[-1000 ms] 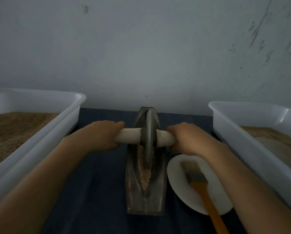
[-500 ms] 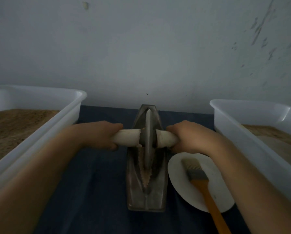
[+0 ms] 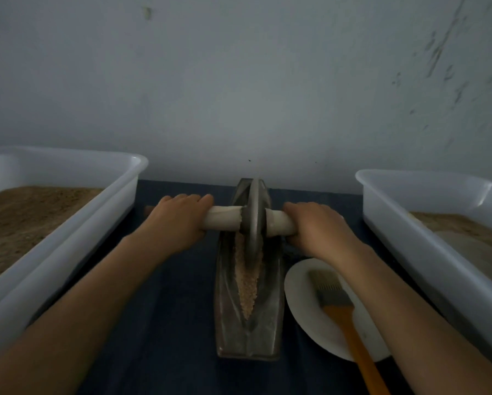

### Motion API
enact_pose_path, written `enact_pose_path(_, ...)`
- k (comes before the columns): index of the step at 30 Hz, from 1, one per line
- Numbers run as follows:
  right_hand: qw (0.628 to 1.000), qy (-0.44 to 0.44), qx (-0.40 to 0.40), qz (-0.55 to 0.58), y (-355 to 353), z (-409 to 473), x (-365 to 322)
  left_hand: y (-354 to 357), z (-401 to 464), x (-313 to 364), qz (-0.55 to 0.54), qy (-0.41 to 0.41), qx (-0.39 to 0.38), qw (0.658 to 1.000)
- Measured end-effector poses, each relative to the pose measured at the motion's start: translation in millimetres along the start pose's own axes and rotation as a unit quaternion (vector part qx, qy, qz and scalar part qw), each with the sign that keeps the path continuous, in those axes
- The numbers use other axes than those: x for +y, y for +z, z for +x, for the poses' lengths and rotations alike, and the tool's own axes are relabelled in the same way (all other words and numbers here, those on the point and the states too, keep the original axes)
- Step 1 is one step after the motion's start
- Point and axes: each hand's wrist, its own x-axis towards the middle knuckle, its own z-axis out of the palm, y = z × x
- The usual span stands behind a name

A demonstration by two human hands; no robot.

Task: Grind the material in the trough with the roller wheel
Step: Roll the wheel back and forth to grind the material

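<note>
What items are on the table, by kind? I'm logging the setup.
Tubs: 2, left and right
Trough: 1
Roller wheel: 1
Plate: 1
Brush: 1
Total: 6
The left hand and right hand grip the wheel's handles.

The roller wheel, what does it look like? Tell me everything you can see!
The roller wheel is a thin, dull grey metal disc standing upright on its edge in the far half of the long metal trough. A pale handle sticks out each side. The left hand and right hand each grip one end. Its lower rim sits in the tan crumbly material.
</note>
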Motion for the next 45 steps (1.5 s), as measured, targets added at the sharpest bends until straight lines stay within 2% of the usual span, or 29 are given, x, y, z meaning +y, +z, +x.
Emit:
enact_pose_path(3, 0.99, -0.01, -0.143, -0.004, -21.8, -4.5, -6.8, -19.4, -4.4, -0.9, -0.031, 0.028, -0.139, 0.989)
enact_pose_path(6, 0.977, -0.027, -0.211, 0.028, -43.4, -19.3, -12.0, -40.7, -14.8, -0.9, -0.082, 0.051, -0.247, 0.964)
enact_pose_path(10, 0.963, -0.051, -0.259, 0.049, -61.7, -34.7, -18.4, -54.5, -23.8, -6.0, -0.122, 0.086, -0.309, 0.939)
enact_pose_path(13, 0.963, -0.048, -0.257, 0.058, -61.2, -32.4, -19.0, -52.3, -22.7, -7.0, -0.135, 0.078, -0.318, 0.935)
enact_pose_path(17, 0.978, -0.028, -0.204, 0.042, -44.3, -17.6, -14.2, -33.7, -11.2, -3.4, -0.098, 0.033, -0.249, 0.963)
enact_pose_path(20, 0.994, -0.01, -0.103, 0.034, -21.1, -6.1, -5.3, -11.1, -2.4, -2.6, -0.044, 0.011, -0.111, 0.993)
enact_pose_path(23, 0.999, 0.012, 0.019, 0.025, 3.6, 2.8, 4.2, 9.6, 2.6, 2.5, -0.001, -0.013, 0.058, 0.998)
enact_pose_path(26, 0.995, 0.011, 0.104, 0.002, 17.6, 7.4, 5.0, 19.3, 5.8, 4.5, -0.004, -0.026, 0.113, 0.993)
enact_pose_path(28, 0.995, 0.001, 0.103, -0.009, 17.6, 7.2, 3.7, 17.6, 4.8, 0.8, -0.028, -0.019, 0.082, 0.996)
enact_pose_path(30, 0.998, 0.002, 0.057, -0.012, 8.6, 4.4, 1.7, 9.6, 2.8, -2.7, -0.03, -0.008, 0.032, 0.999)
enact_pose_path(34, 0.991, 0.006, -0.136, -0.013, -22.7, -3.3, -10.1, -19.0, -4.7, -2.5, -0.04, 0.045, -0.104, 0.993)
enact_pose_path(37, 0.97, -0.017, -0.241, -0.035, -42.4, -16.3, -17.7, -46.4, -16.8, -0.8, -0.1, 0.075, -0.225, 0.966)
enact_pose_path(41, 0.958, -0.034, -0.281, 0.046, -62.6, -35.6, -18.9, -65.3, -28.7, -4.7, -0.136, 0.099, -0.302, 0.938)
enact_pose_path(45, 0.96, -0.045, -0.272, 0.053, -60.3, -31.5, -18.9, -60.7, -25.7, -6.0, -0.136, 0.092, -0.312, 0.936)
